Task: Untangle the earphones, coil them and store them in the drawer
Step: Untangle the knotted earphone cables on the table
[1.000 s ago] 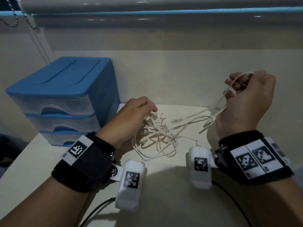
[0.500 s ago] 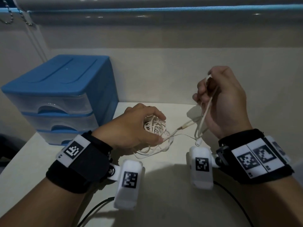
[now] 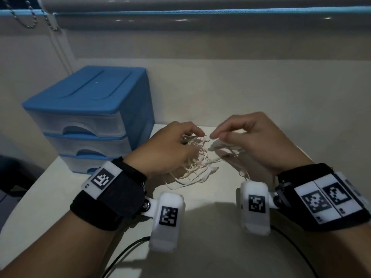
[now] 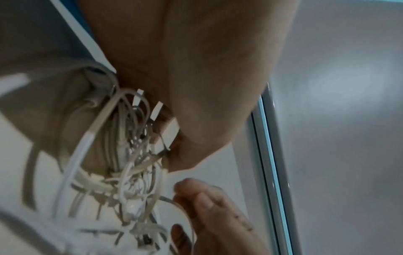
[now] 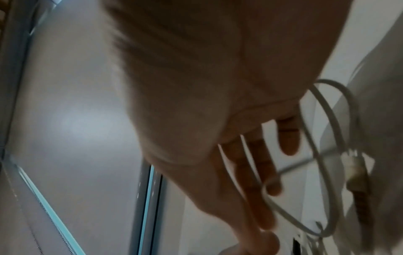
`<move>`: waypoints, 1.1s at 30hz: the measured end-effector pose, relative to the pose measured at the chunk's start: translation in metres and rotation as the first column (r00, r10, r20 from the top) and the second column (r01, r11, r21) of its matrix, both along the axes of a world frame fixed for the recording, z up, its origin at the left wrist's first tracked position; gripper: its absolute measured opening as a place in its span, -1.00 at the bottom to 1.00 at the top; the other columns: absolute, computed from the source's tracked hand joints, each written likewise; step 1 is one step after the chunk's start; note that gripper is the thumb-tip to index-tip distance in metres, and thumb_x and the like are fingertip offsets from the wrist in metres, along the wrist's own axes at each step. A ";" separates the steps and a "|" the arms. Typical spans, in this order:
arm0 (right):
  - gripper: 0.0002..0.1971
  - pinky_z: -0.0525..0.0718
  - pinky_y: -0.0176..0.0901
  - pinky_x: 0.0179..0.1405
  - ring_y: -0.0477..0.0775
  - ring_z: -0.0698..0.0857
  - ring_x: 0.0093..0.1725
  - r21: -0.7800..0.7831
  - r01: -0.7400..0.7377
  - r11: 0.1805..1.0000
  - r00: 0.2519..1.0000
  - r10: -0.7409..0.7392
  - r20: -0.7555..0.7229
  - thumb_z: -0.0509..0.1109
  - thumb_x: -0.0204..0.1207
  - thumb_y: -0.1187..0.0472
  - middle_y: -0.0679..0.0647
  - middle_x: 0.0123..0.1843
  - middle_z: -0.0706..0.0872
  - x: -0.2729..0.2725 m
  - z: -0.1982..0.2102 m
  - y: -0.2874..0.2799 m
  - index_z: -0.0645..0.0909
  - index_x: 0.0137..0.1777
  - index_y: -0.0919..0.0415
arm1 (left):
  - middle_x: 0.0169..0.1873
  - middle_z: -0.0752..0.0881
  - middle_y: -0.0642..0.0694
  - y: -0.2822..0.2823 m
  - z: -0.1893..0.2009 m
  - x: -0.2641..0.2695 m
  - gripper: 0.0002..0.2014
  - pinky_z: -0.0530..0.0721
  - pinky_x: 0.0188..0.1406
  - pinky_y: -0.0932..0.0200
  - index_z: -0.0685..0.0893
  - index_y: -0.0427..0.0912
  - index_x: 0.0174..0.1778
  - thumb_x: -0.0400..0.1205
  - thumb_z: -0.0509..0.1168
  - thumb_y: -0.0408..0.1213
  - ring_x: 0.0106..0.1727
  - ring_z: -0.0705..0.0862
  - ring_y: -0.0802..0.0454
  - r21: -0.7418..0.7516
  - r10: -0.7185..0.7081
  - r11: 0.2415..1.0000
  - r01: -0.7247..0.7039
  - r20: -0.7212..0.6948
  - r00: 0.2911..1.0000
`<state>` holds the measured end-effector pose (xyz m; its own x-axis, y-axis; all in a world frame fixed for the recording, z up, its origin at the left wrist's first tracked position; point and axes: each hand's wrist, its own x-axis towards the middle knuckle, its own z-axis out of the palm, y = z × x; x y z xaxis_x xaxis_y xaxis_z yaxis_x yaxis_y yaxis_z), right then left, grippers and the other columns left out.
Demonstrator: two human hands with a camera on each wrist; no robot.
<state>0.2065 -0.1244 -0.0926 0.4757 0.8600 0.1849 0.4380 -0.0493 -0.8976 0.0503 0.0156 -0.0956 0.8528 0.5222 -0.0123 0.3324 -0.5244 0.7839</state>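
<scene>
The white earphones (image 3: 197,160) are a tangled bundle on the white table (image 3: 200,205), in front of me. My left hand (image 3: 197,141) grips the top of the tangle from the left, fingers curled round several strands (image 4: 130,163). My right hand (image 3: 216,139) has come in from the right until its fingertips almost meet the left ones. A strand (image 5: 269,185) hooks over its fingers, and a thumb and finger (image 4: 202,205) close on a cord beside the knot. A freed loop with the plug (image 5: 357,174) hangs under the right palm. One earbud (image 3: 242,173) dangles near the right wrist.
A blue three-drawer unit (image 3: 86,109) stands at the table's back left with all its drawers pushed in. A wall and a window blind (image 3: 200,15) with a bead chain (image 3: 30,23) lie behind. Black cables (image 3: 124,253) trail off the near edge.
My right hand has come down and left from its raised position, bringing the pulled-out cable back to the tangle. The left hand has lifted the bundle slightly and kept its grip.
</scene>
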 end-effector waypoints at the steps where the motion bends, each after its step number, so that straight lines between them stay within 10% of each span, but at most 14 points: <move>1: -0.86 0.64 -0.24 -0.30 -0.09 0.75 -0.32 -0.073 -0.040 0.997 0.999 0.037 -0.033 0.51 0.54 0.42 0.18 -0.18 0.84 -0.002 -0.001 -0.001 0.87 -0.15 0.22 | 0.23 0.65 0.04 0.000 0.000 0.002 -0.76 0.80 0.12 0.11 0.74 0.13 0.24 0.70 0.39 -0.24 0.13 0.74 0.05 -0.042 0.015 0.999 -0.014 0.034 0.999; 5: -0.97 0.52 -0.37 -0.62 -0.16 0.60 -0.58 -0.229 -0.108 0.967 0.988 0.080 -0.130 0.57 0.49 0.46 0.36 -0.29 0.68 -0.006 -0.002 -0.004 0.83 -0.10 0.41 | 0.18 0.73 0.01 -0.001 0.001 0.005 -0.76 0.70 0.18 0.11 0.80 0.06 0.19 0.74 0.28 -0.29 0.19 0.72 0.01 -0.083 0.057 0.995 -0.053 0.039 0.998; 12: -0.91 0.61 -0.01 -0.45 0.26 0.67 -0.21 -0.354 -0.145 0.924 0.980 0.183 0.075 0.65 0.45 0.23 0.28 -0.08 0.77 -0.001 -0.002 -0.001 0.84 -0.24 0.04 | 0.28 0.67 0.07 -0.002 0.002 0.002 -0.51 0.67 0.33 -0.17 0.83 0.19 0.12 0.64 0.15 -0.47 0.17 0.72 -0.04 -0.081 0.054 0.995 -0.053 0.019 0.998; 15: -0.88 0.56 -0.09 -0.50 -0.02 0.61 -0.46 -0.212 -0.084 0.974 0.995 0.095 0.040 0.54 0.56 0.27 0.25 -0.16 0.78 -0.001 -0.002 -0.002 0.80 -0.22 0.13 | 0.24 0.70 0.04 -0.007 0.006 0.001 -0.61 0.69 0.32 -0.19 0.85 0.19 0.03 0.50 0.19 -0.27 0.15 0.74 -0.05 -0.129 0.054 0.991 -0.046 0.064 0.996; 21: -0.84 0.51 -0.34 -0.21 0.03 0.61 -0.19 0.215 0.126 0.968 0.984 -0.094 -0.153 0.41 0.64 0.32 0.29 -0.16 0.73 0.003 0.000 0.006 0.67 -0.19 0.18 | 0.08 0.82 -0.12 -0.004 0.005 0.002 -0.73 0.68 0.31 -0.29 0.85 0.05 -0.06 0.48 0.25 -0.16 0.16 0.75 -0.27 -0.175 0.089 0.983 -0.058 0.177 0.980; 26: -0.79 0.44 -0.04 -0.11 0.13 0.69 -0.08 0.495 0.315 0.810 0.908 -0.106 -0.405 0.24 0.72 0.27 0.13 -0.21 0.75 0.003 0.007 0.004 0.54 -0.15 0.06 | -0.04 0.85 -0.20 0.002 0.002 0.002 -0.86 0.69 0.33 -0.33 0.79 -0.14 -0.07 0.72 0.39 -0.17 0.12 0.80 -0.22 -0.157 0.123 0.984 -0.082 0.274 0.954; 33: -0.81 0.48 -0.12 -0.11 -0.01 0.61 -0.22 0.418 0.460 0.784 0.870 -0.303 -0.388 0.23 0.67 0.32 0.09 -0.27 0.68 0.005 0.010 0.002 0.53 -0.17 0.12 | -0.09 0.81 -0.17 0.001 0.004 0.002 -0.86 0.71 0.17 -0.04 0.80 -0.15 -0.03 0.73 0.38 -0.20 0.07 0.75 -0.20 -0.139 0.163 0.984 -0.114 0.419 0.893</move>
<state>0.2117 -0.1225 -0.0828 0.8419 0.4297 0.3264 0.1990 0.3149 -0.9280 0.0526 0.0168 -0.0917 0.7076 0.6516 0.2732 0.0163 -0.4016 0.9157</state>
